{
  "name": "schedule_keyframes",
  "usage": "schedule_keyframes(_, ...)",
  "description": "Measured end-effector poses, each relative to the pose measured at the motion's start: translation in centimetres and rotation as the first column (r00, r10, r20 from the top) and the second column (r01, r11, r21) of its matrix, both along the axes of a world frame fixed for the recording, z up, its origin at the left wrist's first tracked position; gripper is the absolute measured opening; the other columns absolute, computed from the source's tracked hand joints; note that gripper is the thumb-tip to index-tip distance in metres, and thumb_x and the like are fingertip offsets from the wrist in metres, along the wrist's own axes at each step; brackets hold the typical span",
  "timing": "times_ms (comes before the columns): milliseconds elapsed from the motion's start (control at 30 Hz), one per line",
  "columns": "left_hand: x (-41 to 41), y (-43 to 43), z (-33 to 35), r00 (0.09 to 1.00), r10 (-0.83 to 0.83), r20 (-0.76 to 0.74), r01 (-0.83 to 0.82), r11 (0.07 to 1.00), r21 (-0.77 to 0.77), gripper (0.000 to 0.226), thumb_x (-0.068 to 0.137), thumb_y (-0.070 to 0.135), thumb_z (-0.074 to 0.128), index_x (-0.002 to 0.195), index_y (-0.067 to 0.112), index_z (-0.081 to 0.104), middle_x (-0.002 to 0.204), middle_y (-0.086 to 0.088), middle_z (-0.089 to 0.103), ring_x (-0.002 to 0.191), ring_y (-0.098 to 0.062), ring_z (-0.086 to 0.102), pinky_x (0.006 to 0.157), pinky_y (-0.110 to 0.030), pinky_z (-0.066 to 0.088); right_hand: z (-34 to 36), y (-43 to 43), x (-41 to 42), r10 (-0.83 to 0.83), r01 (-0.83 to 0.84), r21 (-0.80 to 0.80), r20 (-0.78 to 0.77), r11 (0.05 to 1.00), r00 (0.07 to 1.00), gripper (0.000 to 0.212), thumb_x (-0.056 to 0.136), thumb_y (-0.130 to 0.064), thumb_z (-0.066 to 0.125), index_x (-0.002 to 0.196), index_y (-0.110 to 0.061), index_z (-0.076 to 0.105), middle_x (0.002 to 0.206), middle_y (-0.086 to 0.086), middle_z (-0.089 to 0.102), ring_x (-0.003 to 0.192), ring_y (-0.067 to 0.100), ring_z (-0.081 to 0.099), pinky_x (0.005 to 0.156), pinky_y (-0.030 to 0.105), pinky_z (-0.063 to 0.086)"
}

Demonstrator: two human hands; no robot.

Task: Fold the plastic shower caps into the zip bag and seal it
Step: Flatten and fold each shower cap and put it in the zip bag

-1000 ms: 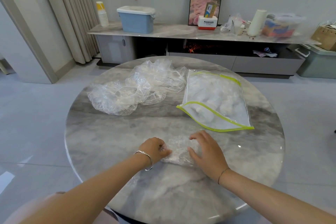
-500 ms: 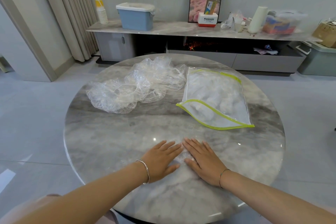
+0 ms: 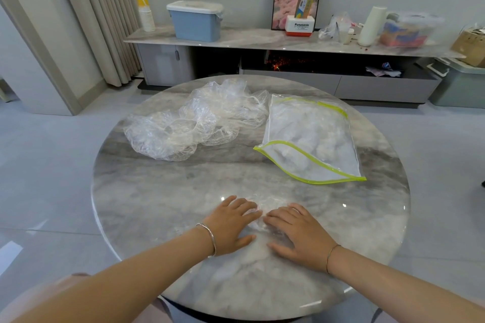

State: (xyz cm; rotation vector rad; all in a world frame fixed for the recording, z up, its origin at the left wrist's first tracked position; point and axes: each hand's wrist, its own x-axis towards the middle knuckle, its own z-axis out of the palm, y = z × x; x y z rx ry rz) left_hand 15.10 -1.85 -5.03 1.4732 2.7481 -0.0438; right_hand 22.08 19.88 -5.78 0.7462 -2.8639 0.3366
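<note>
A folded clear shower cap (image 3: pixel 262 214) lies flat near the table's front edge, mostly hidden under my palms. My left hand (image 3: pixel 232 224) and my right hand (image 3: pixel 296 231) press down on it side by side, fingers straight. A loose heap of clear shower caps (image 3: pixel 194 120) sits at the back left of the table. To the right lies the clear zip bag (image 3: pixel 312 139) with a yellow-green zip strip; its mouth gapes open toward me and white folded caps fill its far half.
The round grey marble table (image 3: pixel 157 204) has bare surface between the heap and my hands. Beyond it stands a low sideboard (image 3: pixel 262 39) with a blue lidded box, a framed picture, a paper roll and plastic containers. Grey tile floor surrounds the table.
A second ago my fingers were curled, gathering the cap. They have since flattened onto it, and now both palms press it down, drawn slightly apart.
</note>
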Motion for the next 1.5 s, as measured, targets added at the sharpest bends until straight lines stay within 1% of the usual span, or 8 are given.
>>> schedule_keyframes(200,-0.9,0.6,0.6,1.0,0.014,0.027,-0.018,0.986,0.165,0.029,0.069,0.036,0.051,0.088,0.03,0.072,0.086,0.014,0.069,0.073,-0.008,0.066,0.073,-0.017,0.051,0.1,-0.8,-0.8,-0.082,0.088,-0.098,0.063,0.991,0.995,0.028,0.075,-0.037,0.054,0.1,-0.027,0.062,0.099,-0.014,0.06,0.091,0.007,0.055,0.085,0.014,0.027)
schedule_keyframes(333,-1.0,0.8,1.5,0.981,0.145,0.126,-0.173,0.953,0.249,0.037,0.092,0.038,0.039,0.105,0.02,0.069,0.097,-0.003,0.07,0.092,-0.025,0.062,0.079,-0.028,0.041,0.2,-1.1,-1.6,-0.175,0.195,-0.234,0.104,0.952,0.979,0.025,0.079,-0.021,0.05,0.097,-0.022,0.067,0.092,-0.012,0.065,0.084,0.009,0.058,0.08,0.016,0.033)
schedule_keyframes(667,-1.5,0.5,1.5,0.79,0.398,0.465,-0.539,0.813,0.22,0.026,0.09,0.037,0.057,0.099,0.014,0.065,0.099,-0.006,0.067,0.094,-0.023,0.059,0.074,-0.027,0.039,0.4,-1.3,-2.9,-0.305,0.594,-0.543,0.532,0.594,0.79,0.016,0.082,-0.02,0.07,0.07,-0.014,0.061,0.06,-0.002,0.055,0.059,0.007,0.047,0.061,0.021,0.039)
schedule_keyframes(867,-1.5,0.4,1.7,0.881,0.412,0.233,-0.459,0.864,0.206,0.027,0.091,0.036,0.055,0.113,0.021,0.057,0.109,0.003,0.062,0.105,-0.018,0.056,0.085,-0.025,0.035,0.4,-1.1,-3.7,-0.424,0.692,-0.465,0.558,0.552,0.713,0.02,0.075,-0.02,0.075,0.069,-0.023,0.056,0.063,-0.004,0.058,0.062,0.011,0.054,0.065,0.026,0.045)
schedule_keyframes(1000,-1.0,0.2,1.1,0.994,0.055,0.099,-0.084,0.944,0.318,0.051,0.097,0.047,0.028,0.131,0.016,0.052,0.128,-0.001,0.058,0.114,-0.019,0.053,0.097,-0.028,0.035,0.6,-1.3,-3.7,-0.454,0.697,-0.436,0.54,0.569,0.708,0.022,0.075,-0.021,0.075,0.069,-0.026,0.054,0.062,-0.009,0.055,0.061,0.007,0.053,0.06,0.024,0.042)
schedule_keyframes(1100,0.0,0.2,0.5,0.991,-0.096,0.091,0.081,0.985,0.151,0.072,0.093,0.056,0.003,0.146,0.016,0.032,0.151,-0.002,0.033,0.138,-0.019,0.034,0.115,-0.032,0.019,0.6,-1.2,-3.7,-0.46,0.688,-0.43,0.522,0.585,0.718,0.023,0.075,-0.02,0.074,0.07,-0.026,0.053,0.061,-0.009,0.054,0.063,0.009,0.053,0.062,0.025,0.043)
schedule_keyframes(1200,0.6,-0.1,0.0,0.981,-0.08,0.178,0.083,0.997,-0.006,0.087,0.076,0.063,-0.017,0.15,0.022,0.003,0.158,0.005,-0.001,0.146,-0.016,-0.001,0.115,-0.028,-0.006,0.7,-0.9,-3.5,-0.454,0.683,-0.445,0.521,0.579,0.723,0.021,0.074,-0.017,0.075,0.075,-0.021,0.055,0.065,-0.006,0.053,0.063,0.01,0.051,0.066,0.028,0.044)
schedule_keyframes(1500,0.7,0.3,-0.1,0.981,-0.036,0.189,0.043,0.999,-0.032,0.09,0.074,0.068,-0.018,0.15,0.027,0.006,0.158,0.006,-0.002,0.146,-0.019,0.001,0.116,-0.033,-0.004,0.7,1.0,-3.1,-0.484,0.71,-0.442,0.525,0.548,0.701,0.023,0.069,-0.011,0.077,0.079,-0.019,0.058,0.075,-0.004,0.054,0.07,0.013,0.051,0.07,0.028,0.043)
